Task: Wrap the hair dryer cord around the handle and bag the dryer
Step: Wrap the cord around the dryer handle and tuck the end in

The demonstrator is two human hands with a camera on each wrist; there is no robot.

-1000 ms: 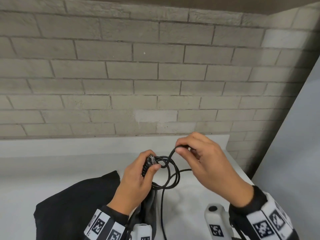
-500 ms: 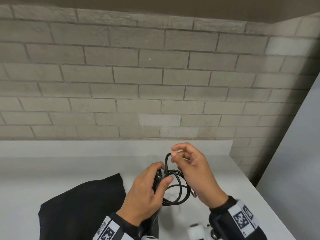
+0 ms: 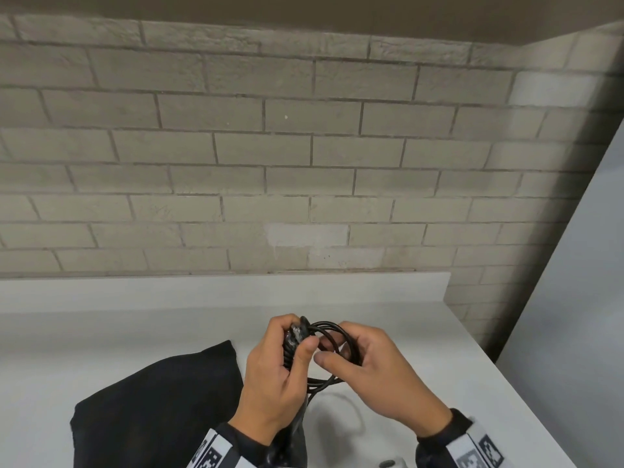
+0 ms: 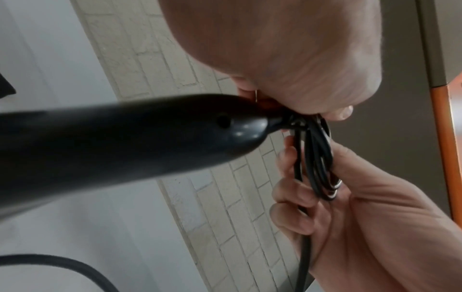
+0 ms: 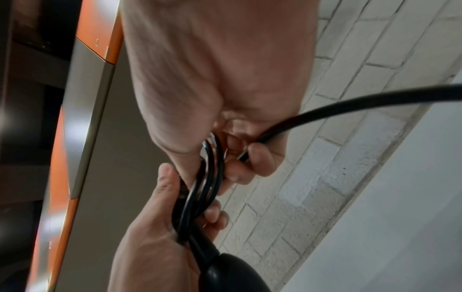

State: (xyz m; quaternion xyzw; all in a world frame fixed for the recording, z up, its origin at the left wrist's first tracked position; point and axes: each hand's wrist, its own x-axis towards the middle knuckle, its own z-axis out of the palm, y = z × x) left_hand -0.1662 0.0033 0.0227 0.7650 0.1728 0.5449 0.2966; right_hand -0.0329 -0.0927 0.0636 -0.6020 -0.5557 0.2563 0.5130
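The black hair dryer [image 4: 112,142] is held up above the white counter [image 3: 118,336], near its front edge and toward the right side, with the butt of its handle [image 3: 293,342] pointing up and away from the person. The black cord [image 3: 329,332] leaves that butt and is gathered into several loose loops just beside it, rather than wound tightly against the handle. The left hand [image 3: 273,376] grips the handle end, fingers curled round it and the thumb [image 3: 304,349] pressed against the cord where it comes out of the dryer. The right hand [image 3: 374,373] holds the far side of the loops, its fingers curled round the bundled strands; in the right wrist view a further length of cord [image 5: 350,104] runs out of that hand toward the right. The two hands are close together, almost touching across the coil. Left of the hands, a black fabric bag [image 3: 155,410] lies flat on the counter, reaching to its front edge. Behind the counter's back edge rises a pale brick wall [image 3: 304,146], and a plain grey panel [image 3: 580,315] stands past the counter's right edge.
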